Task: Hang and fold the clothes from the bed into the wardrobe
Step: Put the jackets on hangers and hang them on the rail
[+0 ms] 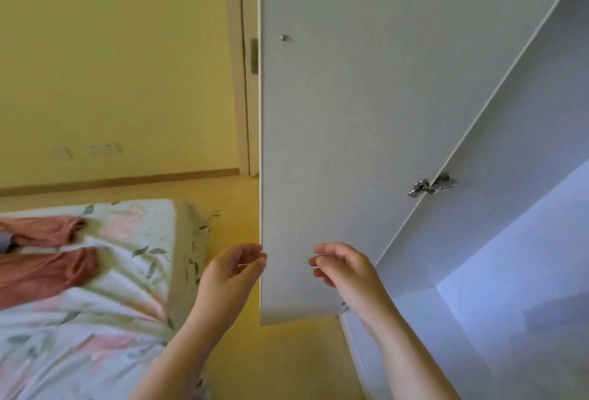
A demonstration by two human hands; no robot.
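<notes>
Two loosely curled, empty hands hover at lower centre, left hand (232, 269) beside the wardrobe door (334, 112), right hand (342, 267) before it, pink clothes (47, 272) on the bed (127, 291) lower left.

— Hands?
— Two, lower centre: left hand (231, 269), right hand (342, 267).
— Doors?
— One wardrobe door (350, 112), one knob (284, 37), one metal hinge (427, 187) at right.
— Left side?
— Two wall plates (103, 148), one bed (111, 320), two pink garment ends (47, 230).
</notes>
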